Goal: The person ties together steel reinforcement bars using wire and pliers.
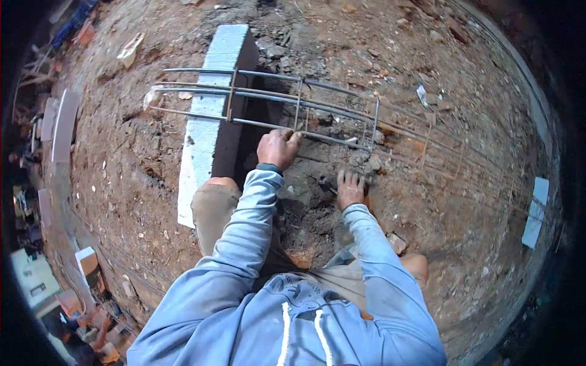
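Note:
A long cage of steel bars (268, 94) with square stirrups runs across the view, its left end resting over a pale block (201, 140). My left hand (279, 148) is closed at the near lower bar, beside a stirrup, its fingertips pinched there. Lower and to the right, my right hand (351, 188) is just above the soil, palm down with fingers curled round a dark tool (323, 182). Only part of that tool shows; the rest is under the hand.
Rough brown soil with stones surrounds my knees. A second pale block (536, 213) is under the cage's far right end. More pale blocks (65, 126) lie at the left. A white scrap (422, 96) lies beyond the cage. People and clutter are blurred at the lower left edge.

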`<state>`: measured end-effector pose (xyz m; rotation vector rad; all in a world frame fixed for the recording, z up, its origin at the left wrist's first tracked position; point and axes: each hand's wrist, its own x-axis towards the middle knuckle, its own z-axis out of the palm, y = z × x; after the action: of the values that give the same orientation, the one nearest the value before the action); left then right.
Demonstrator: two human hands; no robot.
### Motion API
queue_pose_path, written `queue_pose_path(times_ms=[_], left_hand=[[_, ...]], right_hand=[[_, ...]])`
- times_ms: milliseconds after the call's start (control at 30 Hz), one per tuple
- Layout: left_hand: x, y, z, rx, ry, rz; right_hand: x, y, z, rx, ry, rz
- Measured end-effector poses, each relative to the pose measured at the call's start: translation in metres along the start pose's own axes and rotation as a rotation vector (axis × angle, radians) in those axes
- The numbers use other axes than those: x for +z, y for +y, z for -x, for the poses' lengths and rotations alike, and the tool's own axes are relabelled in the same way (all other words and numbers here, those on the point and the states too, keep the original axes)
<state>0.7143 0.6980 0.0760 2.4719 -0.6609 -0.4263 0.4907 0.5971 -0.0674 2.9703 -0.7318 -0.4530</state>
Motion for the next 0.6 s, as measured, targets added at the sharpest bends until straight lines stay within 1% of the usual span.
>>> queue_pose_path(times_ms=[33, 67, 133, 167, 200, 233, 267, 300, 333, 367, 400, 433, 467, 533, 567, 600], left_hand=[[-0.005, 0.007, 0.001, -0.034, -0.043, -0.036], [-0.007, 0.012, 0.002, -0.053, -0.034, -0.066], [0.000, 0.010, 0.006, -0.071, 0.047, 0.011], [-0.003, 0.010, 0.009, -0.134, -0.032, 0.132], [-0.001, 0.007, 0.014, -0.152, -0.019, 0.296], [0.010, -0.003, 0.016, -0.166, 0.027, 0.339], [0.016, -0.006, 0.017, -0.181, 0.070, 0.382], [0.022, -0.010, 0.018, -0.259, 0.070, 0.437], [0.024, -0.012, 0.021, -0.261, 0.062, 0.436], [0.027, -0.015, 0.022, -0.311, 0.040, 0.491], [0.031, -0.018, 0.022, -0.361, 0.023, 0.548], [0.036, -0.018, 0.024, -0.362, 0.057, 0.511], [0.036, -0.018, 0.025, -0.363, 0.053, 0.514], [0.036, -0.016, 0.024, -0.356, 0.097, 0.525], [0.039, -0.017, 0.024, -0.309, 0.181, 0.547], [0.041, -0.019, 0.025, -0.305, 0.179, 0.548]], right_hand=[[-0.011, 0.003, 0.002, -0.068, -0.083, -0.019], [-0.006, 0.003, 0.003, -0.075, -0.070, -0.015], [0.006, 0.001, 0.009, -0.064, -0.208, -0.131], [-0.005, -0.001, 0.014, -0.071, -0.207, -0.125], [-0.017, -0.002, 0.017, -0.016, -0.228, -0.211], [-0.033, -0.003, 0.017, 0.040, -0.247, -0.296], [-0.042, -0.001, 0.015, 0.035, -0.245, -0.290], [-0.048, -0.001, 0.012, 0.132, -0.376, -0.549], [-0.057, -0.002, 0.013, 0.236, -0.509, -0.812], [-0.077, -0.001, 0.014, 0.322, -0.649, -1.068], [-0.093, -0.006, 0.021, 0.322, -0.648, -1.064], [-0.109, -0.019, 0.033, 0.366, -0.511, -1.612], [-0.122, -0.034, 0.041, 0.400, -0.319, -2.154], [-0.146, -0.059, 0.042, 0.459, -0.318, -1.875], [-0.180, -0.067, 0.038, 0.490, -0.365, -1.541], [-0.175, -0.069, 0.033, 0.492, -0.361, -1.541]])
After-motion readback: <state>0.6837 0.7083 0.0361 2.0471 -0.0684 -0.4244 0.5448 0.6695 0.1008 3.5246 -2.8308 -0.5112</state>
